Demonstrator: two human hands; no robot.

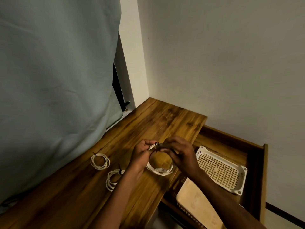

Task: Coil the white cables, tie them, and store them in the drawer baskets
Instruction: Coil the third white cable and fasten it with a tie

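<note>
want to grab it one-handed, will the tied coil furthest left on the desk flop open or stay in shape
The far-left coil likely keeps its ring shape: a dark tie binds its loops. It looks thin, so probably light, and may sag slightly. Lying flat, it shouldn't roll.

One head-worn wide-angle view looks forward and down, close over the wooden desk top [148, 126]; the open drawer [257, 156] fills the lower right; curtain [54, 80] upper left.

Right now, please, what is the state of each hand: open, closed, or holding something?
Left hand: closed, pinching the white cable coil near its top.
Right hand: closed, pinching the black tie on the same coil.
</note>
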